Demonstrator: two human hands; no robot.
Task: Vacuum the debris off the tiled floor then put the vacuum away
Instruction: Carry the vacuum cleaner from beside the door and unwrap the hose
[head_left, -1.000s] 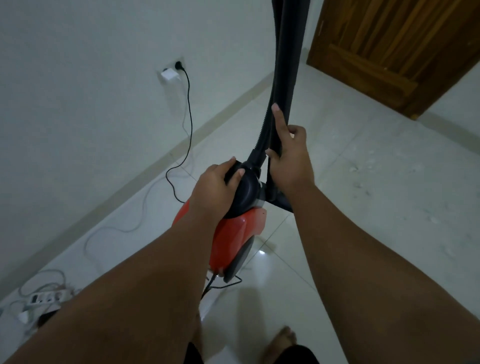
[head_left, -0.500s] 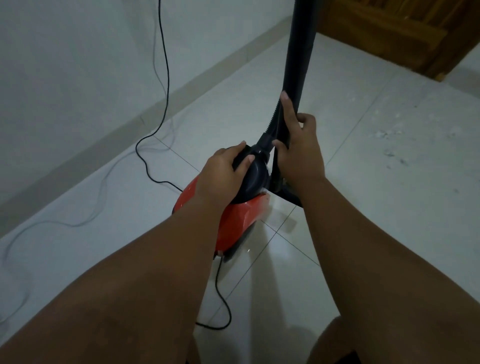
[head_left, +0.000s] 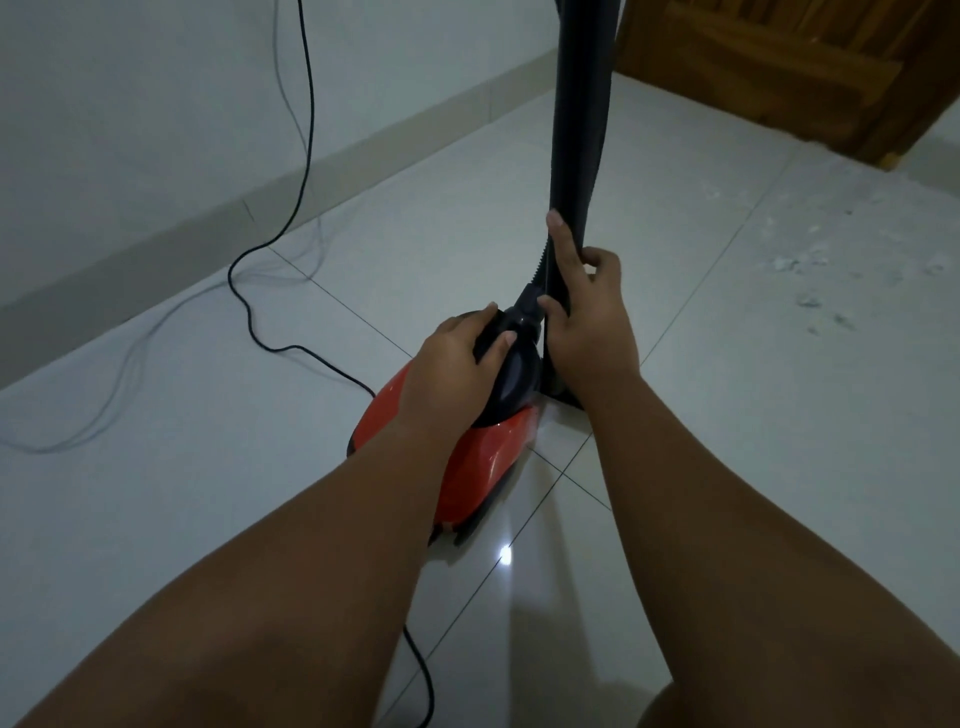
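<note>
A red and black vacuum cleaner (head_left: 478, 462) sits on the pale tiled floor (head_left: 727, 415) in the middle of the head view. My left hand (head_left: 457, 358) grips its black top handle. A black tube (head_left: 579, 130) rises upright from the vacuum's front to the top of the frame. My right hand (head_left: 587, 322) holds the tube's lower end, forefinger stretched up along it. White debris (head_left: 810, 280) is scattered over the tiles at the right.
A black power cord (head_left: 306, 156) hangs down the white wall at the left and snakes over the floor to the vacuum. A wooden door (head_left: 779, 67) stands at the top right. A beige skirting runs along the wall's foot.
The vacuum has come down onto the floor and the view has tilted lower. The wall socket and the extension strip have left the frame. Both hands keep their holds.
</note>
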